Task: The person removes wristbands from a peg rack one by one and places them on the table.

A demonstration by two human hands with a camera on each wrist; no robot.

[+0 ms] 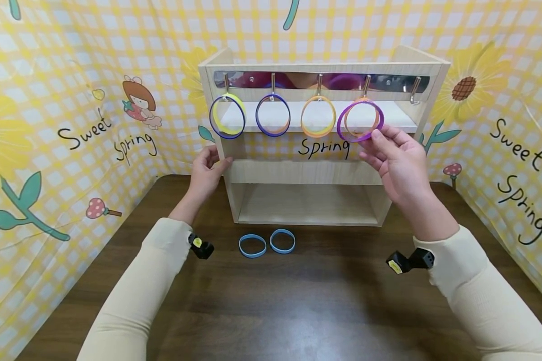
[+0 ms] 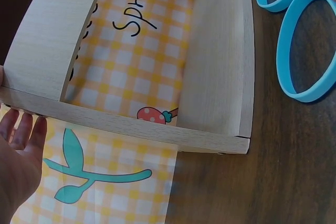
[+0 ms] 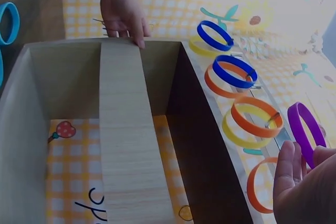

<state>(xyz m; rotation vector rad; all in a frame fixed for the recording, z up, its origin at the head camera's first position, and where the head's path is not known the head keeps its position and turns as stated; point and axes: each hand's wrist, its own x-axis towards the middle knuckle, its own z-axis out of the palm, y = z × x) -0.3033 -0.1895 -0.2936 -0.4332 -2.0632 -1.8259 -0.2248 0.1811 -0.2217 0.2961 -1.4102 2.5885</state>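
My right hand (image 1: 399, 163) pinches a purple silicone wristband (image 3: 295, 127) between thumb and fingers. It is held up at the fourth hook from the left, overlapping the orange wristband (image 3: 253, 184) that hangs there in the head view. The left hand (image 1: 206, 173) grips the left side panel of a wooden shelf (image 1: 298, 173), thumb at the front edge and fingers against the outer face. Blue and yellow bands hang on the first hook, blue and orange on the second, orange and yellow on the third. Two light blue wristbands (image 1: 253, 256) lie on the table before the shelf.
A metal strip with hooks runs across the shelf's upper part; its rightmost hook (image 1: 414, 93) carries no band. Below are a white ledge (image 1: 397, 118) and a lower compartment. Yellow checked cloth (image 1: 95, 55) surrounds the dark wooden table (image 1: 298, 311) at the back and sides.
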